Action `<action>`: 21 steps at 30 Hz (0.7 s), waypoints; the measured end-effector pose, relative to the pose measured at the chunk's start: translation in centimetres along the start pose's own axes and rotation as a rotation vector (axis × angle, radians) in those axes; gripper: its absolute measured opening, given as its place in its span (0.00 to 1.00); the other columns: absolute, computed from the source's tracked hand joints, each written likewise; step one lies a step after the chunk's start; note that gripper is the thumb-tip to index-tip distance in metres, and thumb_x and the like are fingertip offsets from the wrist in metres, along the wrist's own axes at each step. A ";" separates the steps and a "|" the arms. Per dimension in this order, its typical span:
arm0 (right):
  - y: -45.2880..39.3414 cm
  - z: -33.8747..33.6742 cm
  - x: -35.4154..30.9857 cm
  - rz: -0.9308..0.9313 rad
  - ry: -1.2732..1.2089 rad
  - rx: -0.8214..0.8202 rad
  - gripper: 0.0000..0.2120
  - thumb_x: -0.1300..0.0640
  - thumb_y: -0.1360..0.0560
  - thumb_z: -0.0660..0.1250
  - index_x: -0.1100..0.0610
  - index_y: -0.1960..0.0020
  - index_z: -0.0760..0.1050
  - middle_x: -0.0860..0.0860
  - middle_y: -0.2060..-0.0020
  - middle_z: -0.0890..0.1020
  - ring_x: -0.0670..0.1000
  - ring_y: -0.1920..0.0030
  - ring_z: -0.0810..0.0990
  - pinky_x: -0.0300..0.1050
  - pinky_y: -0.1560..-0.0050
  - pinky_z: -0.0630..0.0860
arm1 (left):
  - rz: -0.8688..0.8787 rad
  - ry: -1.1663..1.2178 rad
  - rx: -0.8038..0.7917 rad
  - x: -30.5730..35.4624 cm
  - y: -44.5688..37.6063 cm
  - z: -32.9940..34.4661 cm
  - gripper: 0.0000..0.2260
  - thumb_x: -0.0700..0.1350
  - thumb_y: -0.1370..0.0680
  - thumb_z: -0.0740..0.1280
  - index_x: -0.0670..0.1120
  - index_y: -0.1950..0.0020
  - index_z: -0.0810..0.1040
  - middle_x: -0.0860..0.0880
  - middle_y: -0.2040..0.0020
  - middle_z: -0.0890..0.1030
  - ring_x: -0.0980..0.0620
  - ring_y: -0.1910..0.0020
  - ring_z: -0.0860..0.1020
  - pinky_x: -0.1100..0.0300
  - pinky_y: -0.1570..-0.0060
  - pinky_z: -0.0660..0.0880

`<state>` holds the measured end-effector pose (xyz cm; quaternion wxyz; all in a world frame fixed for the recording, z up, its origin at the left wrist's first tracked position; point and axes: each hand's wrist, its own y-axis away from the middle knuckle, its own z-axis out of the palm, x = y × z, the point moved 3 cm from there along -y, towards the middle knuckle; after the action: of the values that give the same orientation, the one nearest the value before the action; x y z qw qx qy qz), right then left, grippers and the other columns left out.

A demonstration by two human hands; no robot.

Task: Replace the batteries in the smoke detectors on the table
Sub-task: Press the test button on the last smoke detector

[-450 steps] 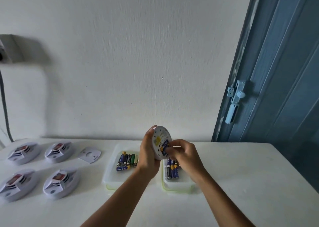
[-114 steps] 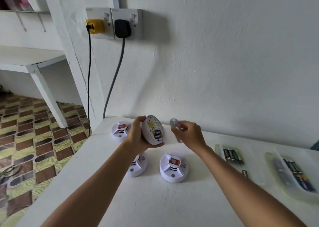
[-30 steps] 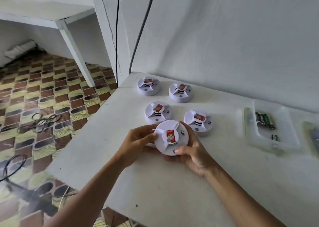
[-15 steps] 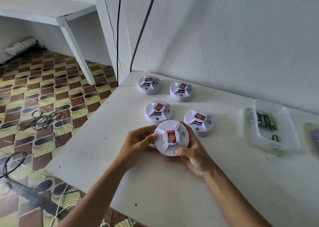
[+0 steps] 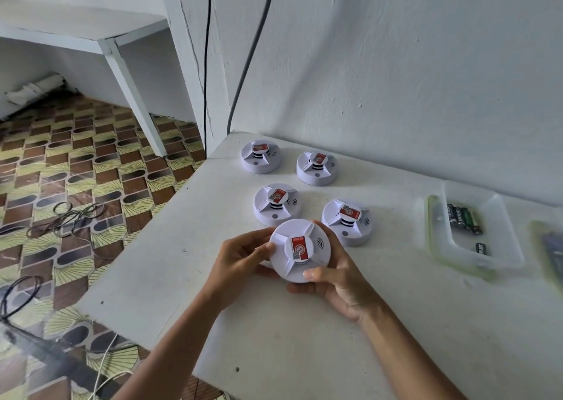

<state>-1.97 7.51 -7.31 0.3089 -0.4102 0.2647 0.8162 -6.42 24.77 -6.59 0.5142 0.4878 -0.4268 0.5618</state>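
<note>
Both hands hold one round white smoke detector [image 5: 300, 250], face up with a red label, just above the white table [image 5: 274, 338]. My left hand [image 5: 240, 259] grips its left rim with curled fingers. My right hand [image 5: 338, 281] cups its right and near rim, thumb on the front edge. Several more white detectors sit behind it in two rows: far left detector [image 5: 260, 156], far right detector [image 5: 316, 168], near left detector [image 5: 277, 204], near right detector [image 5: 347, 221]. A clear tray [image 5: 499, 247] at the right holds several dark batteries [image 5: 463, 218].
The table's left edge [image 5: 146, 232] drops to a patterned tile floor with loose cables [image 5: 67, 217]. A second tray [image 5: 551, 253] is cut off at the far right. A white wall runs behind the table, with two cords [image 5: 243, 64] hanging down it.
Fifteen seconds ago I was fitting batteries into an upturned detector, then held its back cover. Over the last second the closed, face-up detector has stayed in both hands, barely moving.
</note>
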 end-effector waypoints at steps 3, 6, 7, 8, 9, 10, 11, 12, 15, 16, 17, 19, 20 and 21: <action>0.0 -0.1 0.1 -0.005 0.026 0.010 0.37 0.72 0.37 0.68 0.45 0.34 0.68 0.51 0.45 0.81 0.53 0.48 0.82 0.54 0.61 0.80 | 0.000 0.003 0.000 -0.1 0.0 -0.1 0.13 0.40 0.21 0.66 0.41 0.38 0.80 0.41 0.45 0.84 0.42 0.48 0.83 0.51 0.58 0.81; 0.0 -0.1 0.0 -0.009 0.040 0.014 0.37 0.72 0.37 0.67 0.45 0.34 0.68 0.50 0.46 0.81 0.52 0.49 0.82 0.54 0.61 0.80 | 0.001 -0.003 0.000 -0.1 0.0 -0.1 0.14 0.43 0.23 0.66 0.42 0.38 0.80 0.42 0.45 0.84 0.41 0.47 0.83 0.50 0.57 0.81; 0.0 -0.1 0.0 -0.010 0.044 0.014 0.37 0.72 0.37 0.67 0.45 0.34 0.68 0.50 0.46 0.81 0.52 0.49 0.82 0.54 0.61 0.80 | 0.002 -0.006 -0.001 -0.1 0.0 0.0 0.14 0.43 0.23 0.66 0.42 0.38 0.80 0.42 0.45 0.84 0.41 0.47 0.83 0.49 0.57 0.81; 0.0 -0.1 0.1 -0.010 0.047 0.016 0.37 0.72 0.37 0.67 0.45 0.34 0.68 0.50 0.46 0.81 0.52 0.50 0.82 0.54 0.62 0.80 | 0.003 -0.009 0.001 -0.1 0.0 0.0 0.14 0.43 0.23 0.66 0.42 0.38 0.80 0.42 0.45 0.84 0.41 0.47 0.83 0.50 0.57 0.81; 0.0 -0.1 0.1 -0.010 0.049 0.019 0.37 0.72 0.37 0.67 0.45 0.34 0.68 0.50 0.46 0.81 0.52 0.49 0.82 0.54 0.62 0.80 | 0.004 -0.009 0.002 -0.1 0.0 0.0 0.14 0.43 0.23 0.66 0.42 0.38 0.80 0.42 0.45 0.84 0.41 0.47 0.83 0.50 0.57 0.81; 0.0 -0.1 0.1 -0.011 0.051 0.023 0.37 0.72 0.37 0.67 0.45 0.34 0.68 0.50 0.45 0.81 0.52 0.49 0.82 0.54 0.62 0.80 | 0.003 -0.010 0.004 -0.1 0.0 0.0 0.15 0.43 0.23 0.66 0.42 0.38 0.80 0.42 0.45 0.84 0.41 0.47 0.83 0.49 0.57 0.81; 0.0 -0.1 0.1 -0.012 0.054 0.026 0.37 0.72 0.37 0.67 0.45 0.34 0.68 0.50 0.45 0.81 0.53 0.49 0.82 0.54 0.62 0.80 | 0.003 -0.010 0.006 -0.1 0.0 0.0 0.15 0.43 0.23 0.66 0.42 0.38 0.80 0.42 0.45 0.84 0.41 0.47 0.83 0.49 0.57 0.81; 0.0 -0.1 0.1 -0.013 0.057 0.029 0.36 0.72 0.37 0.67 0.45 0.34 0.68 0.50 0.46 0.81 0.53 0.49 0.82 0.54 0.62 0.80 | 0.003 -0.013 0.007 -0.1 0.0 0.0 0.14 0.43 0.23 0.67 0.42 0.38 0.80 0.42 0.46 0.84 0.41 0.47 0.83 0.49 0.57 0.81; 0.0 -0.1 0.2 -0.012 0.064 0.030 0.36 0.71 0.37 0.66 0.45 0.34 0.68 0.50 0.46 0.81 0.53 0.49 0.82 0.53 0.62 0.80 | 0.002 -0.018 0.007 0.0 0.0 0.0 0.13 0.41 0.22 0.68 0.42 0.38 0.80 0.42 0.46 0.84 0.41 0.48 0.83 0.49 0.57 0.81; 0.0 -0.1 0.1 -0.011 0.064 0.030 0.36 0.71 0.37 0.66 0.45 0.34 0.67 0.50 0.46 0.81 0.53 0.49 0.82 0.53 0.62 0.80 | 0.002 -0.019 0.006 0.0 0.1 0.0 0.13 0.41 0.22 0.68 0.42 0.38 0.80 0.42 0.46 0.84 0.41 0.48 0.83 0.50 0.57 0.82; 0.0 -0.1 0.1 -0.011 0.065 0.028 0.37 0.71 0.37 0.66 0.46 0.33 0.67 0.51 0.45 0.80 0.54 0.49 0.82 0.53 0.62 0.80 | 0.005 -0.021 0.004 0.0 0.1 0.0 0.13 0.42 0.23 0.68 0.42 0.38 0.80 0.43 0.46 0.84 0.42 0.48 0.83 0.49 0.57 0.82; 0.0 -0.1 0.1 -0.011 0.066 0.025 0.37 0.71 0.37 0.65 0.46 0.33 0.67 0.51 0.45 0.80 0.53 0.49 0.82 0.53 0.62 0.80 | 0.007 -0.023 0.003 0.0 0.1 0.0 0.15 0.42 0.24 0.67 0.42 0.38 0.80 0.43 0.46 0.84 0.42 0.48 0.83 0.49 0.57 0.82; 0.1 -0.1 0.1 -0.012 0.066 0.024 0.37 0.71 0.37 0.65 0.46 0.33 0.67 0.50 0.45 0.80 0.53 0.49 0.82 0.53 0.62 0.80 | 0.006 -0.022 0.004 0.0 0.1 -0.1 0.15 0.43 0.24 0.67 0.41 0.38 0.80 0.43 0.46 0.84 0.43 0.48 0.83 0.49 0.57 0.82; 0.1 -0.1 0.1 -0.011 0.065 0.023 0.36 0.71 0.37 0.65 0.46 0.33 0.67 0.50 0.45 0.81 0.53 0.49 0.82 0.53 0.62 0.80 | 0.005 -0.022 0.007 0.0 0.1 -0.1 0.15 0.43 0.24 0.67 0.41 0.38 0.80 0.42 0.46 0.84 0.43 0.49 0.83 0.49 0.58 0.82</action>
<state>-1.99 7.40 -7.42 0.3095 -0.4342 0.2815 0.7978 -6.51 24.80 -6.62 0.5065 0.4947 -0.4317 0.5589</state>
